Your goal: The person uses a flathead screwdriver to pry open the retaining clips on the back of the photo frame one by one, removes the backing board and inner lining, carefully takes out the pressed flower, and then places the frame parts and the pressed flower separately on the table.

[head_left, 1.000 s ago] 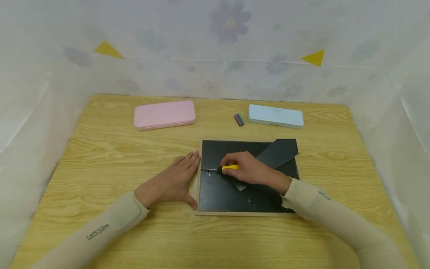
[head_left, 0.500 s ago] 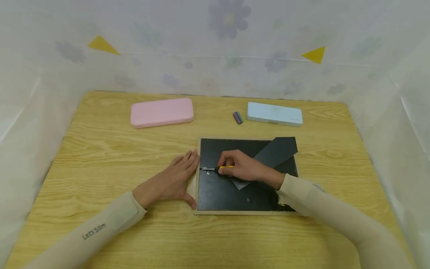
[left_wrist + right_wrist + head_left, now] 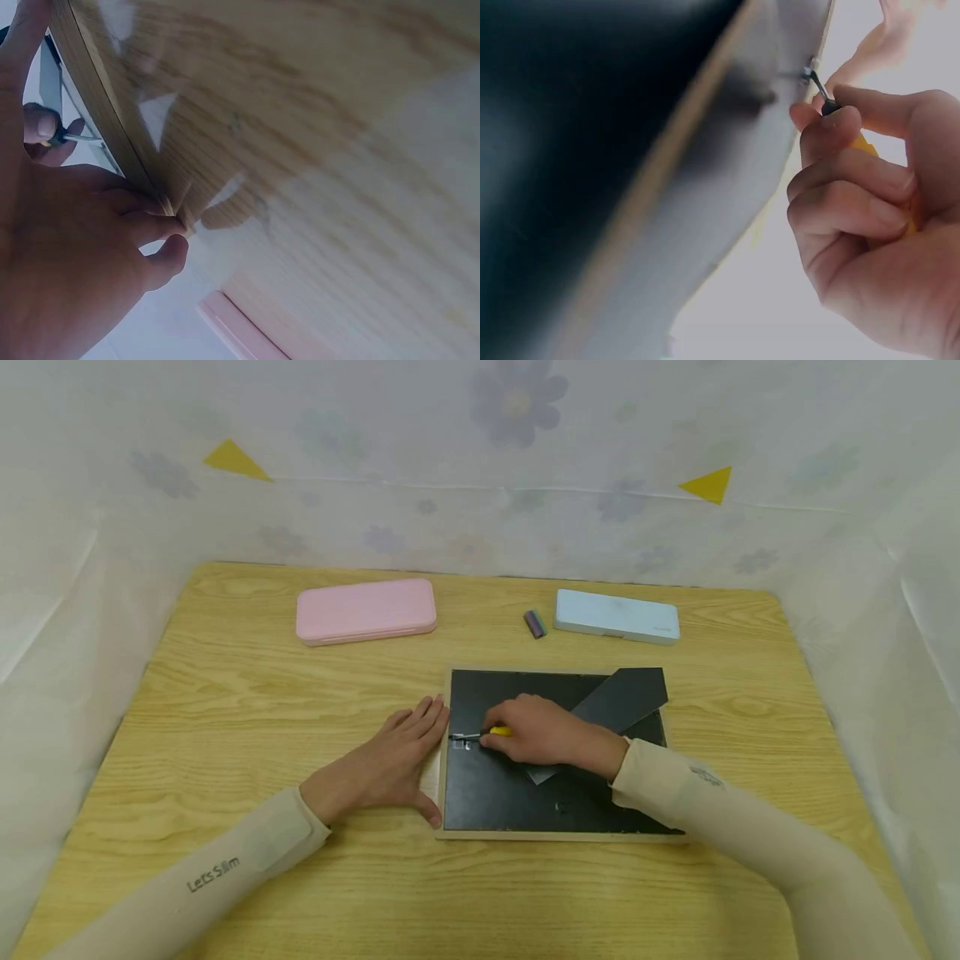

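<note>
Screwdriver (image 3: 495,732) gripped by right hand (image 3: 543,733), tip best kept seated on clip (image 3: 465,743); frame (image 3: 555,835) steadied by flat left hand (image 3: 390,764).

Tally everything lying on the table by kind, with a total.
Flat cases: 2, a pink case and a light blue case
Picture frames, lying face down: 1
Screwdrivers, gripped by the right hand: 1
Small dark cylinders: 1
Total: 5
</note>
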`<state>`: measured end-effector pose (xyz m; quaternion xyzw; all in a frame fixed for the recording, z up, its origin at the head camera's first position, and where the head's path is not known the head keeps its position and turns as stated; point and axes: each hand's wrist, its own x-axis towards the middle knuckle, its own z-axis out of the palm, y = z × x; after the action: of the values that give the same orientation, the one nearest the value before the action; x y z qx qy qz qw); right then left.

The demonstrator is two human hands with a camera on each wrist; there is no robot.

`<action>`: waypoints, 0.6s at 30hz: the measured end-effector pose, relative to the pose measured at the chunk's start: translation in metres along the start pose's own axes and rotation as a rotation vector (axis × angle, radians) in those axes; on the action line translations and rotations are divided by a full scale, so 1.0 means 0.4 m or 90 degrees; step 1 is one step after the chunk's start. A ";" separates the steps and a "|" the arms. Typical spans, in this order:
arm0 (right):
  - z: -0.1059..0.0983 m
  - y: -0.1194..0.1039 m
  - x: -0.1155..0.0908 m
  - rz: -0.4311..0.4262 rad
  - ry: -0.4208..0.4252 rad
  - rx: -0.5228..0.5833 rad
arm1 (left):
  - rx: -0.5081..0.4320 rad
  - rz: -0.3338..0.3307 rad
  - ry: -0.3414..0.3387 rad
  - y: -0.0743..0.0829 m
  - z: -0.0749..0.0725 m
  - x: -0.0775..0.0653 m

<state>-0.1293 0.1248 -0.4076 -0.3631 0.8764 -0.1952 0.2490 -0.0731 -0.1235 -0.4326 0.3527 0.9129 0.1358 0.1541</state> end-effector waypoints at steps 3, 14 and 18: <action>-0.016 -0.028 0.004 -0.025 -0.008 -0.120 | -0.005 -0.002 -0.001 0.002 -0.001 0.000; -0.057 -0.101 0.023 -0.145 0.010 -0.358 | -0.013 -0.006 -0.006 0.003 -0.002 -0.002; -0.068 -0.126 0.036 -0.146 -0.007 -0.386 | -0.017 -0.006 -0.009 0.003 -0.003 -0.002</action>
<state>-0.1268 0.0854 -0.3636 -0.5179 0.8468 0.0503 0.1107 -0.0722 -0.1234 -0.4308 0.3474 0.9116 0.1444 0.1658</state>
